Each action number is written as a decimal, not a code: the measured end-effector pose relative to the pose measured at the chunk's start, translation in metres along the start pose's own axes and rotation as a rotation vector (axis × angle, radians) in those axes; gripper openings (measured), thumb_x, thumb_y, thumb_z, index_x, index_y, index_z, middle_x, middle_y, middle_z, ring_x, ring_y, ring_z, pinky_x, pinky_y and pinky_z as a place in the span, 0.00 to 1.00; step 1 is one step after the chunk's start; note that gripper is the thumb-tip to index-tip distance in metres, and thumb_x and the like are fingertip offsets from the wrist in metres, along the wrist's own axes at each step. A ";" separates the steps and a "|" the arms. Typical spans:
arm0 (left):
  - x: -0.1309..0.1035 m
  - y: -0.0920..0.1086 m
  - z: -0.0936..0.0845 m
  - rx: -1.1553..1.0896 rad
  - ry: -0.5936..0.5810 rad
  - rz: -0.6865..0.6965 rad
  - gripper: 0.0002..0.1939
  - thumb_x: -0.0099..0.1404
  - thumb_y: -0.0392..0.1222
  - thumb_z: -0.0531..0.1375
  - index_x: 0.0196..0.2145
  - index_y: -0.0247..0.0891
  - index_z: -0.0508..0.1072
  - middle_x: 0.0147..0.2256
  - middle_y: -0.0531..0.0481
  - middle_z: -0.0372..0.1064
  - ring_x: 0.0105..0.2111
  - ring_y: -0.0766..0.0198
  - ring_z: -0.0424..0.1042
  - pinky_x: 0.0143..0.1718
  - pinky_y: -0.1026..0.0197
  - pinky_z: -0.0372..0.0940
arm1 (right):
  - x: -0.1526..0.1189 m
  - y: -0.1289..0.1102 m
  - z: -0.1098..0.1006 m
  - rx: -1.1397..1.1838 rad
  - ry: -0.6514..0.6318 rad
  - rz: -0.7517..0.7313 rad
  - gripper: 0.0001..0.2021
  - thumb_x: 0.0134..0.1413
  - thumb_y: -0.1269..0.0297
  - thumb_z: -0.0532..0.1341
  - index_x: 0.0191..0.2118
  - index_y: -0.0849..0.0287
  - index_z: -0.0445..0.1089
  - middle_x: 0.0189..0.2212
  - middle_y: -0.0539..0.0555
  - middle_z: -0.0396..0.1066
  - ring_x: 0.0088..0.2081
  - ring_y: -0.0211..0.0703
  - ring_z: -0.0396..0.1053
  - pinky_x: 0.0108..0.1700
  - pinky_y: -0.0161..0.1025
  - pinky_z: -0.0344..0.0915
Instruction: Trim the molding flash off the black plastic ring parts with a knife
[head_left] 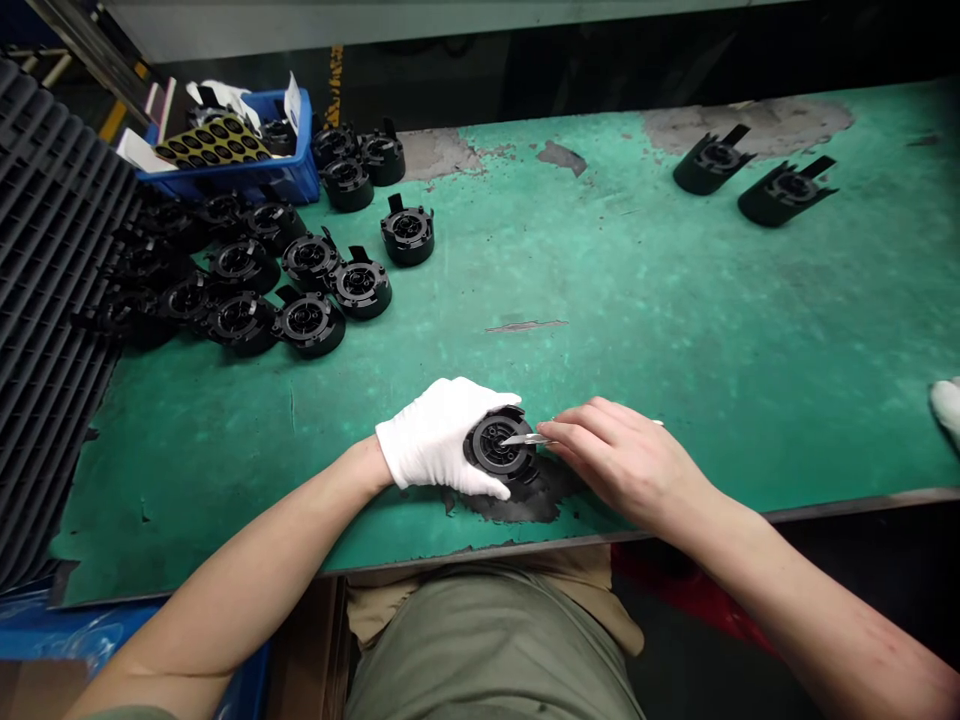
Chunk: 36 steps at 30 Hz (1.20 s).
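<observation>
- Round black part (491,452), one, near the front edge of the green mat (570,280), between the hands; ribbed inner face turned up toward the camera.
- Left hand (431,438), white-gloved: grasping the part from its left side, thumb and fingers spread about the rim.
- Right hand (626,455), bare: pinching a slim, pointed metal tool (527,439), its tip over the part's inner face; whether it touches cannot be told.
- Handling, as judged: a firm rim grip, fingertips kept out of the point's path; light, short strokes, since a slip could scratch the ribs or catch the glove. Tool hand best steadied low.
- Dark torn patch (529,503) in the mat, beneath and beside the part; its uneven edge might rock a part set down there.
- Cluster of similar black parts (306,320), left, closely packed, upright tabs on several; a sweeping left elbow could knock them.
- Single similar part (407,235), just beyond the cluster.
- Blue bin (262,183), far left, holding a sheet of gold-and-black labels (214,143).
- Two taller black housings (709,165), far right, prongs upward.
- Grey slatted panel (45,250), left edge.
- White object (948,406), right edge, cut off; possibly a gloved hand.
</observation>
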<state>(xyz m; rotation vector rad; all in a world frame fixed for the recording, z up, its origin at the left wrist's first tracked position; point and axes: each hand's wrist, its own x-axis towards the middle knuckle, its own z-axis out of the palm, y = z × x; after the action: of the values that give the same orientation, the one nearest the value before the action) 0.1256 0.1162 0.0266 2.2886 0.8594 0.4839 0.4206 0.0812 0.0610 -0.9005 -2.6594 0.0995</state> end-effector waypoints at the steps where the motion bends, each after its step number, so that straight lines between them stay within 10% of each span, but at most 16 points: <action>1: 0.000 0.000 0.000 0.000 0.000 -0.002 0.55 0.53 0.78 0.74 0.67 0.41 0.73 0.55 0.37 0.82 0.54 0.38 0.82 0.58 0.44 0.75 | 0.000 0.000 0.000 -0.009 -0.014 -0.007 0.10 0.75 0.74 0.60 0.57 0.59 0.73 0.43 0.57 0.78 0.40 0.46 0.70 0.42 0.43 0.64; 18: -0.005 -0.006 0.004 0.017 0.030 0.112 0.66 0.52 0.84 0.70 0.75 0.41 0.61 0.59 0.36 0.78 0.56 0.36 0.80 0.59 0.40 0.73 | 0.000 -0.011 -0.004 0.214 0.051 0.208 0.11 0.75 0.70 0.62 0.58 0.58 0.70 0.42 0.55 0.76 0.39 0.44 0.76 0.41 0.39 0.71; 27: -0.007 -0.004 0.007 0.025 0.099 0.122 0.53 0.57 0.73 0.75 0.68 0.39 0.68 0.55 0.37 0.79 0.54 0.40 0.82 0.59 0.42 0.74 | 0.005 -0.070 0.018 0.302 0.116 0.367 0.15 0.75 0.65 0.64 0.63 0.57 0.72 0.44 0.56 0.71 0.39 0.42 0.74 0.39 0.38 0.73; 36: -0.005 0.001 0.005 0.031 0.091 0.085 0.51 0.57 0.72 0.75 0.67 0.39 0.69 0.54 0.37 0.80 0.53 0.39 0.82 0.57 0.41 0.76 | -0.006 -0.078 0.038 0.253 0.184 0.310 0.12 0.70 0.73 0.65 0.54 0.55 0.75 0.46 0.57 0.73 0.40 0.42 0.75 0.39 0.37 0.74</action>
<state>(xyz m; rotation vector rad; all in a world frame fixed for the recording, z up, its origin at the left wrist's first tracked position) 0.1252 0.1099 0.0229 2.3541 0.8216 0.6210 0.3674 0.0166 0.0365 -1.1647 -2.2589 0.3965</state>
